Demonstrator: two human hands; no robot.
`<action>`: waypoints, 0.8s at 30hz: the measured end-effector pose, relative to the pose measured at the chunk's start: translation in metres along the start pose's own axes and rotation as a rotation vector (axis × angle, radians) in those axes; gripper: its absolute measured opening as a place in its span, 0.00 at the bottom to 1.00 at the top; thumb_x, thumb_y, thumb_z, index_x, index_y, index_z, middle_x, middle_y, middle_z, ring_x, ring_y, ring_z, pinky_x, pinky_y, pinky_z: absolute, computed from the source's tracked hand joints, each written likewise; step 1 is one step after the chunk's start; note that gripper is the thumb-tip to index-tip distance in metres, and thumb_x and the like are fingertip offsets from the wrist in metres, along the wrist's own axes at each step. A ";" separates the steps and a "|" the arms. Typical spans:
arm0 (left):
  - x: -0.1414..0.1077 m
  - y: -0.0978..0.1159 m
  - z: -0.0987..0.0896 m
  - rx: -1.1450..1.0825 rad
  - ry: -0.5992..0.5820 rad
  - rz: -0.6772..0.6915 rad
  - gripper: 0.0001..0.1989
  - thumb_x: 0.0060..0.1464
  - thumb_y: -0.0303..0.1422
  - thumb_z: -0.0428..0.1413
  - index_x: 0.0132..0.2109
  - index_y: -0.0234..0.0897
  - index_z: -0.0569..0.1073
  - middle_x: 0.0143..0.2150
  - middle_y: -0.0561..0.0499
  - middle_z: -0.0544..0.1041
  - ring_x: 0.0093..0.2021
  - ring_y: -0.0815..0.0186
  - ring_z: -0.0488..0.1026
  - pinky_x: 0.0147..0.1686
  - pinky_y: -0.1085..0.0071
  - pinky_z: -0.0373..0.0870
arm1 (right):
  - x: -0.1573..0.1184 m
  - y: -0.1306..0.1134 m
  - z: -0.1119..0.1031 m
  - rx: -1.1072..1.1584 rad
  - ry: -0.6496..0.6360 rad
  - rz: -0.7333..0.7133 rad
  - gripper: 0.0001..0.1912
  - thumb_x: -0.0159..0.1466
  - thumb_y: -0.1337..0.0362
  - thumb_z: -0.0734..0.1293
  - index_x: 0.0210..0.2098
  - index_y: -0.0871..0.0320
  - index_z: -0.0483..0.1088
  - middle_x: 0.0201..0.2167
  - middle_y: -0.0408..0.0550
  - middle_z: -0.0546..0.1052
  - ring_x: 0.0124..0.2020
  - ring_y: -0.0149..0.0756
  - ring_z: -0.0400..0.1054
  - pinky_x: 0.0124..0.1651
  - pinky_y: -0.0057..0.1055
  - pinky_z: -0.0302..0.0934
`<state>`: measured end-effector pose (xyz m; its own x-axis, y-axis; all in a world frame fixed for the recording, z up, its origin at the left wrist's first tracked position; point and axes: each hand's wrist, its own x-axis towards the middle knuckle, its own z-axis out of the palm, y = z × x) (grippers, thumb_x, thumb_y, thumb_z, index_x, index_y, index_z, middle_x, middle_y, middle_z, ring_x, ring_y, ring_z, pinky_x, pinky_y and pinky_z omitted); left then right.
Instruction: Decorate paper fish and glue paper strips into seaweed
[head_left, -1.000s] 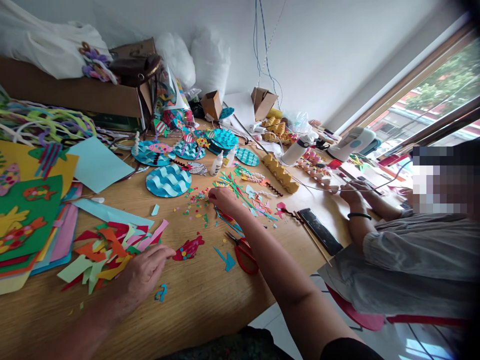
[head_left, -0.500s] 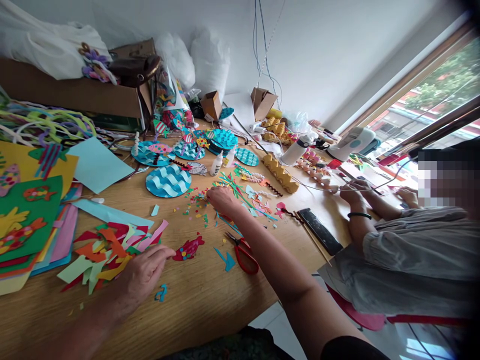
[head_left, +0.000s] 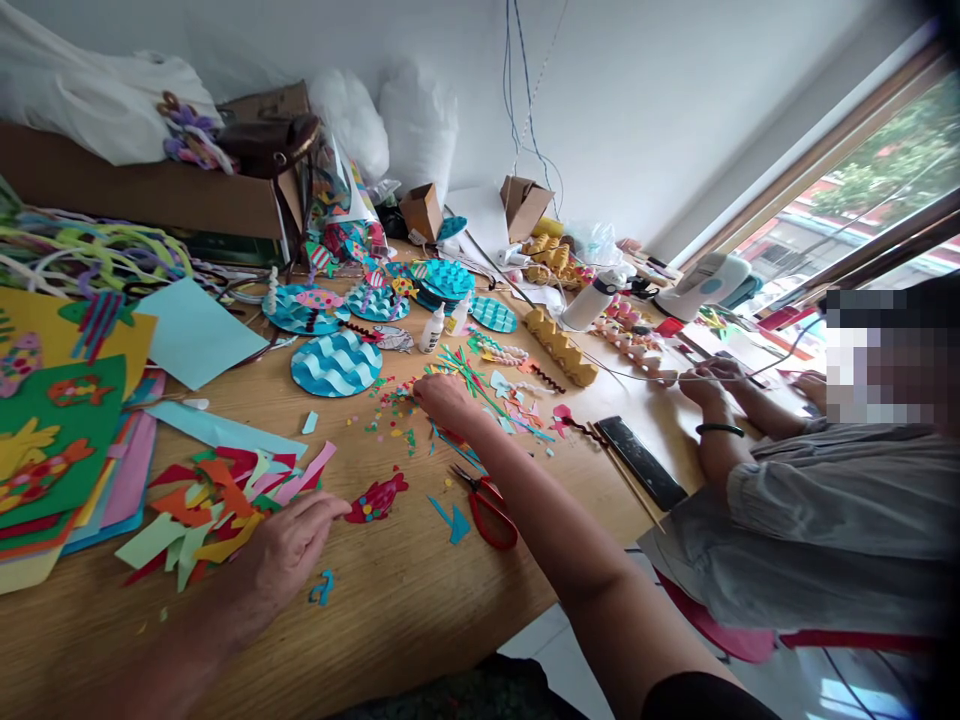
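My left hand (head_left: 296,540) has its fingers together in a pinch at the left end of a dark red paper fish (head_left: 379,499), which lies on the table with small coloured dots along its lower side. Reaching forward, my right hand (head_left: 444,396) has its fingers curled down into a scatter of tiny paper dots (head_left: 391,397); whatever is between its fingertips is hidden. Beneath my right forearm lie red-handled scissors (head_left: 489,512), partly covered. Blue paper scraps (head_left: 454,522) rest between the fish and the scissors.
Cut paper strips (head_left: 217,495) are heaped left of my left hand. Beyond stand glue bottles (head_left: 433,329) and blue wavy paper discs (head_left: 337,362). Thin paper strips (head_left: 471,372) lie past my right hand. A co-worker (head_left: 825,520) sits at the right.
The view has shifted very slightly. Both hands stay in nearly the same places, the left at the fish and the right over the dots.
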<state>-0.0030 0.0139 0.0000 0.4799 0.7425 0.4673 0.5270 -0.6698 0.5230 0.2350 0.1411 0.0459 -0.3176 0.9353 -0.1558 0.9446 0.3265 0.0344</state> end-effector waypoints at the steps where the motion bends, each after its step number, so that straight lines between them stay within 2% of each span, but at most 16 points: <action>1: 0.002 0.001 -0.002 -0.003 0.004 0.005 0.14 0.54 0.26 0.42 0.36 0.39 0.72 0.32 0.51 0.77 0.33 0.68 0.75 0.36 0.77 0.71 | -0.001 0.001 0.000 0.019 0.010 0.008 0.13 0.60 0.68 0.57 0.36 0.61 0.72 0.38 0.55 0.75 0.39 0.38 0.69 0.37 0.28 0.56; 4: 0.007 0.008 -0.009 -0.026 0.040 -0.003 0.12 0.53 0.26 0.43 0.36 0.39 0.71 0.31 0.51 0.77 0.33 0.69 0.75 0.34 0.77 0.71 | -0.005 0.006 0.001 0.075 0.042 0.029 0.13 0.60 0.67 0.57 0.37 0.59 0.72 0.37 0.50 0.76 0.37 0.33 0.68 0.36 0.25 0.56; 6: 0.012 0.012 -0.017 -0.056 0.055 -0.037 0.11 0.53 0.27 0.44 0.35 0.39 0.71 0.30 0.52 0.77 0.31 0.69 0.75 0.32 0.78 0.71 | -0.009 0.010 0.001 0.221 0.072 0.046 0.13 0.60 0.66 0.57 0.37 0.59 0.72 0.33 0.47 0.76 0.34 0.30 0.67 0.35 0.23 0.55; 9: 0.022 0.017 -0.027 -0.137 0.023 -0.141 0.09 0.54 0.31 0.46 0.34 0.40 0.71 0.28 0.53 0.76 0.28 0.69 0.73 0.28 0.78 0.70 | -0.016 0.014 0.001 0.717 0.114 0.090 0.10 0.57 0.64 0.60 0.30 0.62 0.71 0.25 0.43 0.73 0.27 0.27 0.64 0.32 0.22 0.55; 12: 0.040 0.016 -0.032 -0.257 -0.054 -0.287 0.10 0.53 0.36 0.47 0.36 0.39 0.72 0.30 0.52 0.76 0.29 0.67 0.73 0.28 0.76 0.70 | -0.022 0.010 -0.001 1.239 0.114 0.106 0.09 0.53 0.61 0.63 0.25 0.62 0.67 0.21 0.40 0.69 0.23 0.24 0.61 0.30 0.22 0.55; 15: 0.069 0.012 -0.026 -0.406 -0.121 -0.411 0.13 0.52 0.39 0.48 0.40 0.36 0.70 0.32 0.50 0.75 0.32 0.65 0.73 0.31 0.72 0.70 | -0.030 0.000 -0.003 1.558 0.087 0.097 0.12 0.49 0.58 0.66 0.23 0.61 0.65 0.19 0.38 0.67 0.21 0.22 0.58 0.27 0.21 0.53; 20: 0.113 0.012 -0.005 -0.675 -0.133 -0.558 0.18 0.49 0.42 0.50 0.42 0.33 0.67 0.33 0.48 0.73 0.31 0.65 0.72 0.28 0.71 0.68 | -0.037 -0.018 -0.001 1.758 0.063 0.025 0.15 0.46 0.55 0.70 0.24 0.60 0.65 0.20 0.38 0.68 0.20 0.21 0.59 0.26 0.21 0.52; 24: 0.125 0.015 0.007 -0.799 -0.073 -0.614 0.15 0.45 0.40 0.54 0.37 0.33 0.67 0.28 0.52 0.71 0.30 0.67 0.70 0.28 0.72 0.66 | -0.039 -0.026 0.002 1.779 0.084 -0.003 0.15 0.46 0.56 0.70 0.24 0.60 0.64 0.18 0.37 0.68 0.20 0.22 0.60 0.27 0.22 0.53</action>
<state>0.0699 0.0965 0.0614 0.3388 0.9380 -0.0741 0.0862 0.0475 0.9951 0.2228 0.0956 0.0494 -0.2687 0.9574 -0.1055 -0.1321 -0.1452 -0.9805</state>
